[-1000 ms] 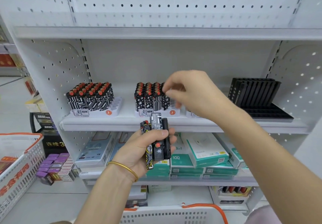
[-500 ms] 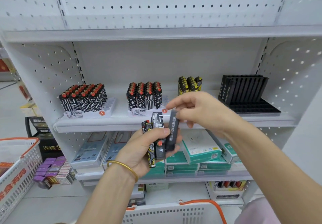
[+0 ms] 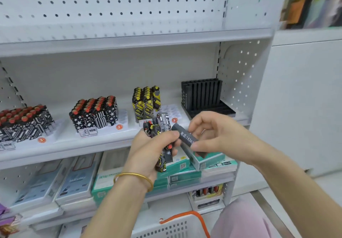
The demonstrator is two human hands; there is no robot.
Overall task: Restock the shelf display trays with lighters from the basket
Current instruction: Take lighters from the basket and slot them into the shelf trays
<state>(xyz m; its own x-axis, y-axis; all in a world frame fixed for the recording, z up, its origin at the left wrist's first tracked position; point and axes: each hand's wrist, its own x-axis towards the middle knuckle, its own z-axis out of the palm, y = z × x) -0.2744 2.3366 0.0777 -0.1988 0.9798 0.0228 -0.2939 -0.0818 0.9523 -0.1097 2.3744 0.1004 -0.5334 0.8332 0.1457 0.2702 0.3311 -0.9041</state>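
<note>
- The white shelf (image 3: 74, 149) runs across the middle and carries four trays in a row.
- The white basket (image 3: 175, 228) with an orange handle sits far below the shelf, at the bottom edge.
- Green boxes (image 3: 177, 166) lie stacked just under the shelf.
- The black tray (image 3: 201, 95) stands at the right end of the shelf. I cannot tell if lighters stand in its tall slots.
- The left tray (image 3: 55, 132) sits at the left end of the shelf, packed with black-and-white lighters that have red tops.
- The middle tray (image 3: 120, 124) sits on the middle of the shelf, with more black-and-white lighters in its back rows.
- The yellow lighters (image 3: 146, 100) stand at the back of a white tray (image 3: 172, 111) on the shelf, just left of the black tray.
- The left hand (image 3: 146, 150) is in front of the shelf edge. Its fingers wrap tight round a bunch of lighters (image 3: 162, 123), which point up.
- The right hand (image 3: 222, 136) is also in front of the shelf, near the black tray. Its fingers and thumb pinch one dark grey lighter (image 3: 185, 137) with white writing. It is tilted, with its top end close to the bunch.
- A gold bangle (image 3: 133, 178) circles the left wrist, below the shelf.
</note>
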